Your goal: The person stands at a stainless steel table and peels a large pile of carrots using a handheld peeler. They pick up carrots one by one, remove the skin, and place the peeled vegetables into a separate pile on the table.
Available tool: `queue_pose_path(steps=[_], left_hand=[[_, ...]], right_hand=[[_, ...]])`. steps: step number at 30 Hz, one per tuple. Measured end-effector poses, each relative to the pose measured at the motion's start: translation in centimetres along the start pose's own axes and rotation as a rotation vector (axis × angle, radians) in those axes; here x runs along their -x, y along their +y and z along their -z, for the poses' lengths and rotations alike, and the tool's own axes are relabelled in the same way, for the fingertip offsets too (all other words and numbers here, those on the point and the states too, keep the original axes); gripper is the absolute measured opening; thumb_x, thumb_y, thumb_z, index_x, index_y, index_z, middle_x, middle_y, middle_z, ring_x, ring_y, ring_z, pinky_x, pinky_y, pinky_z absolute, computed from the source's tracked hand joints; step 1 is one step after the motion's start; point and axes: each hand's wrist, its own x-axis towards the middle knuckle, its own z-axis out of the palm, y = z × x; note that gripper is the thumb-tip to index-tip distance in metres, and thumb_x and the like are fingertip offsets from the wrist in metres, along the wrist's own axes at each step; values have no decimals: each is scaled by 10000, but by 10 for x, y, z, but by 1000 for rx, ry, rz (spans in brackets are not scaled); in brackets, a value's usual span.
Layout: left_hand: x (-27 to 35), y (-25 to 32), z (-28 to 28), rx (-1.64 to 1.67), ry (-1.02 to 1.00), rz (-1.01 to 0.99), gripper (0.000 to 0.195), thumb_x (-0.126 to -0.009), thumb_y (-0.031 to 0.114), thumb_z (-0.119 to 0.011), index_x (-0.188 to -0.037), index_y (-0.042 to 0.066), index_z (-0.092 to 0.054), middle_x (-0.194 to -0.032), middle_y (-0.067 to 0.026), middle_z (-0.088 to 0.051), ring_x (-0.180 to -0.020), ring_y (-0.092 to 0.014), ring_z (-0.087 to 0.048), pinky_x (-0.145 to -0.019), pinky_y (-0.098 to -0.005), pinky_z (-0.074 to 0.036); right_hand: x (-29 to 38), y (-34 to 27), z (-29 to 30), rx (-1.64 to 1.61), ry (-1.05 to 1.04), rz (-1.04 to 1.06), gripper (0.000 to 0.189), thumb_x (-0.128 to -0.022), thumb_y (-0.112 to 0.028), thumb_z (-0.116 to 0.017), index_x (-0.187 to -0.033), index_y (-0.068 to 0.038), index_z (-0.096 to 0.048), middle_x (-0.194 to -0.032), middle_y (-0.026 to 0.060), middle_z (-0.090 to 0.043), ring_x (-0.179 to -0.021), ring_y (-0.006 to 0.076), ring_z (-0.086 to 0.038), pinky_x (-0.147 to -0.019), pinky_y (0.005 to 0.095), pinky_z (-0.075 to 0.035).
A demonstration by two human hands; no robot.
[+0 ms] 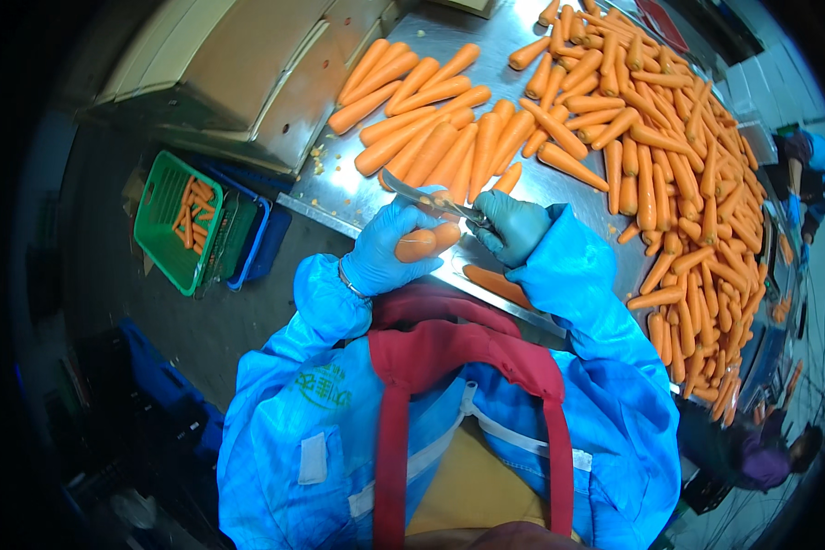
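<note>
In a blue glove, my left hand grips a few carrots together, their rounded ends facing me. My right hand, also gloved, holds a knife by its handle. The blade lies across the far ends of the held carrots, close above my left fingers. Both hands are over the near edge of a steel table. Just beyond them, carrots lie side by side in a loose row. One single carrot rests at the table edge below my right hand, partly covered by the sleeve.
A large carrot heap covers the table's right side. Small orange scraps dot the left edge. Cartons stand at upper left. On the floor below are a green crate with carrots and a blue crate. Two people are at far right.
</note>
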Motion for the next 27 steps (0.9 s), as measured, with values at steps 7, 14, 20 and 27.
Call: queue_pose_path(steps=[7, 14, 20, 27], left_hand=[[38, -16, 32, -145, 171, 10, 394, -646, 121, -750, -968, 62, -530, -1188, -150, -481, -1105, -309, -479, -912, -376, -397], [52, -18, 47, 19, 107, 236, 553, -605, 131, -784, -1092, 81, -527, -1200, -113, -468, -1201, -279, -396, -1014, -388, -309], [46, -29, 44, 68, 4, 254, 509, -609, 119, -777, -1052, 83, -530, -1094, -56, -499, -1117, -265, -440, -993, -381, -322], [28, -27, 42, 441, -341, 253, 576, -604, 59, -768, -1107, 85, -489, -1263, -101, -423, -1169, -261, -403, -1008, -392, -300]], right_hand=[[-44, 5, -15, -51, -12, 92, 126, -754, -104, -575, -866, -80, -523, -717, 128, -556, -668, 301, -581, -566, 372, -450], [-52, -38, -8, 9, -124, 417, 180, -753, -124, -570, -917, -75, -512, -774, 129, -547, -639, 326, -560, -529, 394, -439], [-50, -36, -3, 120, -162, 393, 193, -767, -156, -559, -940, -81, -519, -818, 150, -540, -661, 332, -581, -553, 426, -464], [-45, -36, 20, 151, -308, 431, 157, -738, -160, -588, -868, -102, -523, -752, 120, -512, -665, 297, -563, -550, 382, -443]])
